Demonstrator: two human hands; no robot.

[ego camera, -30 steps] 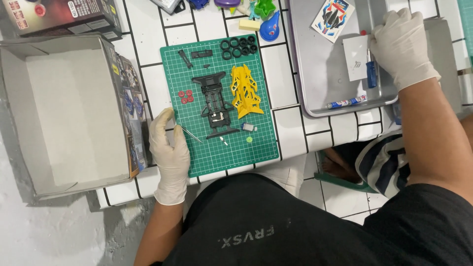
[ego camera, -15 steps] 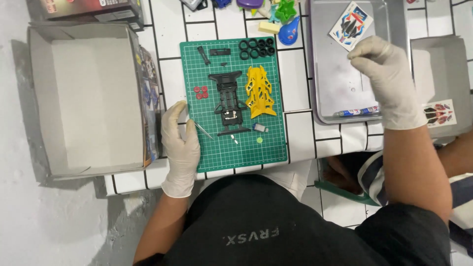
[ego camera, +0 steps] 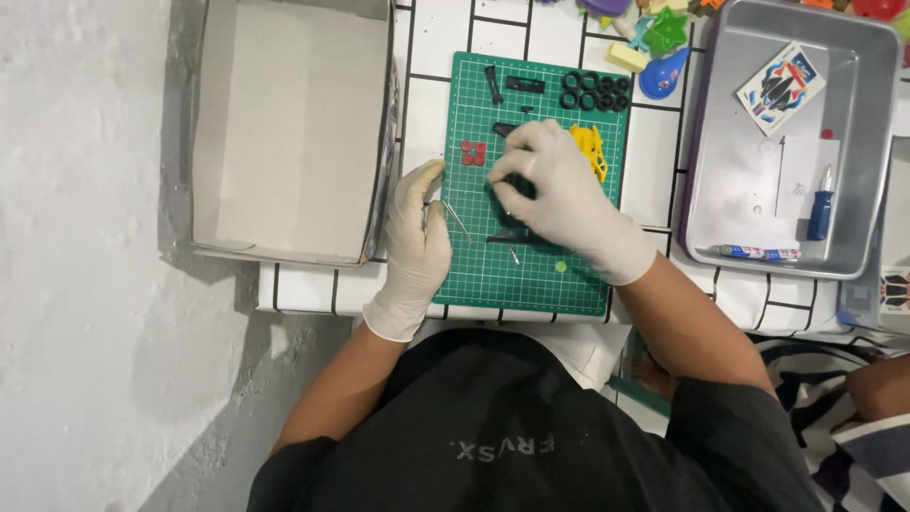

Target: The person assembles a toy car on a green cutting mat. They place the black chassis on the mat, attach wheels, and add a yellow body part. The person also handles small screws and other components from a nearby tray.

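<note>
White tiled table, green mat; right hand pinching black chassis, left hand flat

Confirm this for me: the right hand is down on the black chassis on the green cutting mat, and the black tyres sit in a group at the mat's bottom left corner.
Not quite. The head view shows the black tyres grouped at the top right corner of the green cutting mat, not the bottom left. The right hand is indeed down on the black chassis.

My gloved right hand covers most of the black plastic chassis and part of the yellow plastic frame. Colourful toy parts are cut off by the top edge.
</note>
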